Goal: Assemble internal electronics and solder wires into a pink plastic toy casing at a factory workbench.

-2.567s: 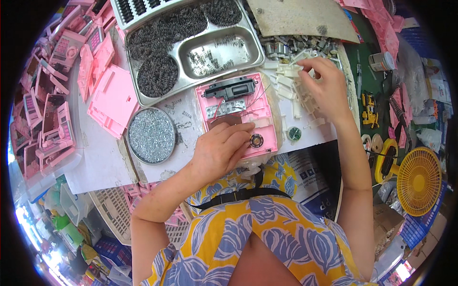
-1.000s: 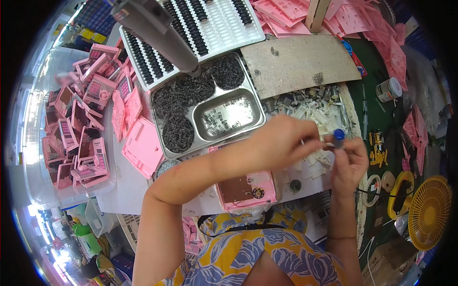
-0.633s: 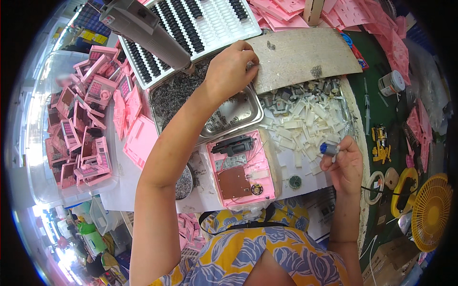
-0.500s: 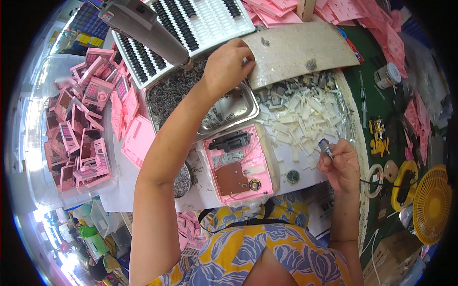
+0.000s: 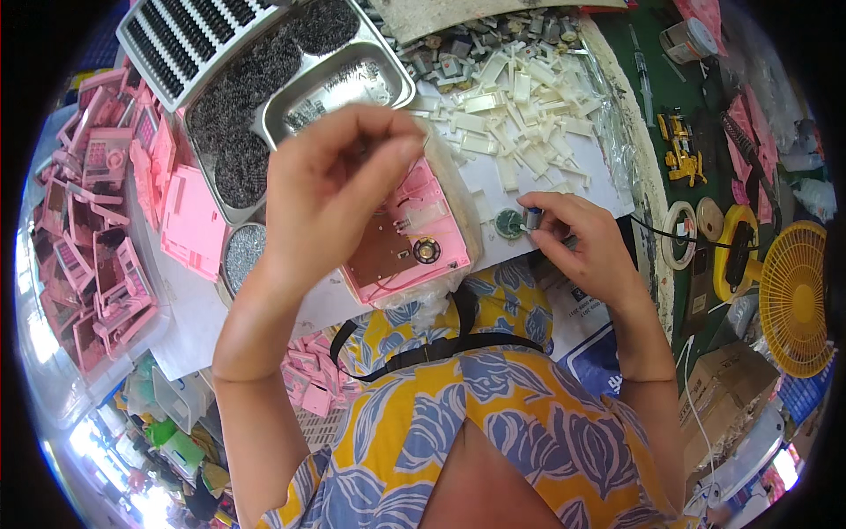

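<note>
My left hand (image 5: 328, 189) hovers over the far-left part of a pink plastic housing (image 5: 401, 273), thumb and fingers drawn together in a pinch. Whatever those fingertips hold is too blurred to make out. Inside the housing a brown board (image 5: 374, 251) and a small round black speaker (image 5: 426, 251) with thin wires are visible; my hand hides its far-left part. To the right, my right hand (image 5: 586, 247) pinches a small silvery motor with a blue end (image 5: 532, 218). Just left of that motor lies a small round green dish (image 5: 508, 224) on the white work surface.
Metal trays of tiny dark parts (image 5: 233, 132) stand far left beside a black-and-white rack (image 5: 194, 40). White plastic pieces (image 5: 520, 115) lie piled beyond my right hand. Pink cases (image 5: 97, 229) fill a clear bin at left; a yellow fan (image 5: 793, 300) stands right.
My left hand has come back from the metal tray to above the pink housing. My right hand, still holding the motor, has moved left toward the green dish. The whole view has shifted.
</note>
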`<action>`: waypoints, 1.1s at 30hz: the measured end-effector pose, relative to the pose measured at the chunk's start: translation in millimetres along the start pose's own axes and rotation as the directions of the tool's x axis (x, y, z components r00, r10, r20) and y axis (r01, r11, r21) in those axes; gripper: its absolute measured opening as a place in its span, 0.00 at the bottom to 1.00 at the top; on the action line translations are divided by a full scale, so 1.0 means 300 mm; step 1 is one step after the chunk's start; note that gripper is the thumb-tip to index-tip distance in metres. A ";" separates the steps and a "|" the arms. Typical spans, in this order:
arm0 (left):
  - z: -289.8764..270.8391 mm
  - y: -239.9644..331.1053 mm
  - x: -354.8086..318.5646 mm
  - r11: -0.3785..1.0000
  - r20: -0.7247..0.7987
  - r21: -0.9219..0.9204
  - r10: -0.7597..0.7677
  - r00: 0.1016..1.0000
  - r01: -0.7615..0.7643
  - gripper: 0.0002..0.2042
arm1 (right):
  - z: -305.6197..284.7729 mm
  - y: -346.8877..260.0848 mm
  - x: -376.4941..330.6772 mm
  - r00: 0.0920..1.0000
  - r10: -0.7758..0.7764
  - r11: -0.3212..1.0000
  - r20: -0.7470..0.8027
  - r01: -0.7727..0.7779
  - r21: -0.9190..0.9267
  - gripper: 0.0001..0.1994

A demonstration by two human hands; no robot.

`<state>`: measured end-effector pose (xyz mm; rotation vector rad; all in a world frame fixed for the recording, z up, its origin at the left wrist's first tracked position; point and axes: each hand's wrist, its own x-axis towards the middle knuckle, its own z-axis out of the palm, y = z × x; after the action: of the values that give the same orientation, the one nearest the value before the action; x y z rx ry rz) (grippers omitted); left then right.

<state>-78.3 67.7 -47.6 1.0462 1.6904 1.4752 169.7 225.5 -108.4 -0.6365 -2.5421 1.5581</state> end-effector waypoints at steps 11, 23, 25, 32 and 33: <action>0.019 -0.122 -0.304 0.990 0.018 -0.130 -0.056 0.998 0.058 0.08 | 0.085 -0.060 0.049 0.970 -0.239 0.807 0.051 0.227 -0.546 0.19; 0.133 -0.142 -0.358 0.990 -0.078 -0.131 -0.066 0.995 0.055 0.14 | 0.170 -0.169 -0.012 0.993 0.031 0.697 0.117 -0.106 0.709 0.23; 0.129 -0.126 -0.355 0.986 -0.086 -0.148 -0.092 0.992 0.079 0.17 | 0.189 -0.181 -0.001 0.988 0.007 0.651 0.153 -0.120 0.750 0.23; 0.109 -0.128 -0.365 0.980 -0.004 -0.162 -0.121 0.993 0.119 0.22 | 0.218 -0.187 0.036 0.980 -0.008 0.636 0.200 -0.149 0.757 0.23; 0.109 -0.132 -0.367 0.979 -0.003 -0.165 -0.122 0.993 0.120 0.22 | 0.210 -0.169 0.034 0.977 -0.011 0.665 0.211 -0.151 0.732 0.23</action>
<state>-4.1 -16.2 -94.9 0.8327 1.5817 1.5164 126.9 157.4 -95.5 -0.4685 -1.6825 2.5516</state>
